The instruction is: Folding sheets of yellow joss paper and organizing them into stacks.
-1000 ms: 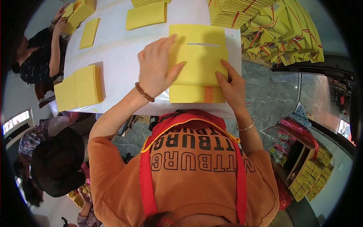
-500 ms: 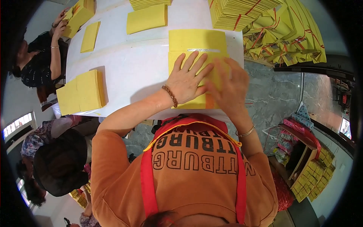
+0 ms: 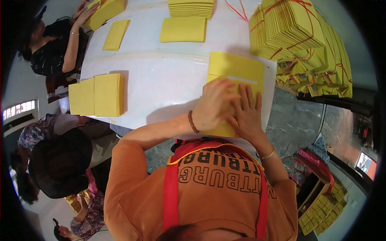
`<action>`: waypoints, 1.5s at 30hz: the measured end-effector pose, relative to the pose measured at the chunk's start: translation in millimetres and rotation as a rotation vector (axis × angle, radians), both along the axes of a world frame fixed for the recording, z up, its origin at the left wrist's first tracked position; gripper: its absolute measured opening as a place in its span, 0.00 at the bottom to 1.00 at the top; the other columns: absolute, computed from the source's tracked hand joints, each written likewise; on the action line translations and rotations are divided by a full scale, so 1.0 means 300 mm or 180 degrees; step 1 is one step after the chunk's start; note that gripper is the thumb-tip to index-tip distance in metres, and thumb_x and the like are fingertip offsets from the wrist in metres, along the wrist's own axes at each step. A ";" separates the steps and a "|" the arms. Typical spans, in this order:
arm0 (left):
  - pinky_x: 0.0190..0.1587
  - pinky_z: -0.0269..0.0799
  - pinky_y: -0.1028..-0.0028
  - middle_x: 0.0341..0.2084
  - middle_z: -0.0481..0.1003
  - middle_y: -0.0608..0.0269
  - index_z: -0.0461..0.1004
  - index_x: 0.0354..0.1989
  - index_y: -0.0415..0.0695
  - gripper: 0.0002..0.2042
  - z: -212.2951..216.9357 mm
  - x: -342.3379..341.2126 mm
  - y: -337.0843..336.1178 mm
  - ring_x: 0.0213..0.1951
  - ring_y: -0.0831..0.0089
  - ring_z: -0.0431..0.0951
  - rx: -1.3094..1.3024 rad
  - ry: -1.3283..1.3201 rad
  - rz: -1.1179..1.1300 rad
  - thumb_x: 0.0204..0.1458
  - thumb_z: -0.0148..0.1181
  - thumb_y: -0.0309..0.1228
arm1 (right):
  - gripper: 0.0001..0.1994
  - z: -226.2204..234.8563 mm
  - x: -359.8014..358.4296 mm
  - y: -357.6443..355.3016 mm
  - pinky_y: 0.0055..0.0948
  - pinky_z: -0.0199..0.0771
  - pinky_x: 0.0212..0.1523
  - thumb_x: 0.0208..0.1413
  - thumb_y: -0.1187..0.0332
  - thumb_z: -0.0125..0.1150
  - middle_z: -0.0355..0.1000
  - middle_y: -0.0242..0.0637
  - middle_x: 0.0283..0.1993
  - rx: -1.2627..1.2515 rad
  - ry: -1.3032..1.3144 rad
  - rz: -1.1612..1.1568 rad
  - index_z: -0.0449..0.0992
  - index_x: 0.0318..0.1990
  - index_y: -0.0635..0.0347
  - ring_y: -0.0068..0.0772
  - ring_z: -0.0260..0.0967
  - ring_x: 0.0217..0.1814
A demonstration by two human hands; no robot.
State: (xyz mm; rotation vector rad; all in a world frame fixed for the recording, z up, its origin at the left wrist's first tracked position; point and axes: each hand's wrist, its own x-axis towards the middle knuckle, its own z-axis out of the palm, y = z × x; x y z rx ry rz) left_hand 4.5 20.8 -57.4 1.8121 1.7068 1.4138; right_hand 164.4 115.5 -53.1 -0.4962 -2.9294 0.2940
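Here, from my distant post, I see the right hand (image 3: 248, 114), grip spread wide, on yellow paper (image 3: 235, 64) at the counter (image 3: 161, 80)'s near right corner. The blurred left hand (image 3: 215, 106) overlaps it; its grip I cannot tell. Beyond sit red-tied yellow bundles (image 3: 289, 24).

The blurred left grip (image 3: 216, 105) lies beside the splayed right grip (image 3: 248, 115).
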 end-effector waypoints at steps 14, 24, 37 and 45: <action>0.48 0.64 0.57 0.49 0.67 0.38 0.67 0.54 0.39 0.25 0.078 0.085 -0.004 0.51 0.47 0.67 -0.0788 0.3568 -0.0283 0.49 0.50 0.40 | 0.40 0.075 0.051 0.113 0.39 0.35 0.69 0.52 0.71 0.53 0.45 0.44 0.70 -0.4426 0.1336 -0.0108 0.35 0.69 0.52 0.40 0.35 0.73; 0.42 0.74 0.68 0.43 0.75 0.57 0.66 0.55 0.46 0.27 0.276 -0.232 0.045 0.38 0.61 0.77 -0.0694 0.1109 0.0104 0.41 0.59 0.22 | 0.39 0.139 0.071 0.170 0.37 0.39 0.68 0.53 0.71 0.52 0.46 0.47 0.68 -0.4016 0.2879 -0.0572 0.36 0.68 0.54 0.41 0.41 0.72; 0.49 0.64 0.66 0.52 0.65 0.61 0.61 0.58 0.54 0.29 -0.228 -0.769 0.259 0.51 0.64 0.67 -0.0797 0.3316 0.0871 0.43 0.58 0.29 | 0.29 0.054 0.014 0.052 0.47 0.41 0.65 0.47 0.62 0.63 0.61 0.38 0.60 -0.1432 0.0711 -0.0564 0.64 0.58 0.58 0.46 0.47 0.68; 0.60 0.52 0.59 0.59 0.58 0.52 0.58 0.62 0.57 0.26 -0.240 -0.773 0.247 0.59 0.58 0.58 -0.1364 0.2974 0.0592 0.54 0.49 0.46 | 0.24 0.043 0.007 0.055 0.41 0.51 0.62 0.46 0.66 0.64 0.62 0.37 0.59 -0.1402 0.0788 -0.0548 0.70 0.53 0.58 0.47 0.49 0.67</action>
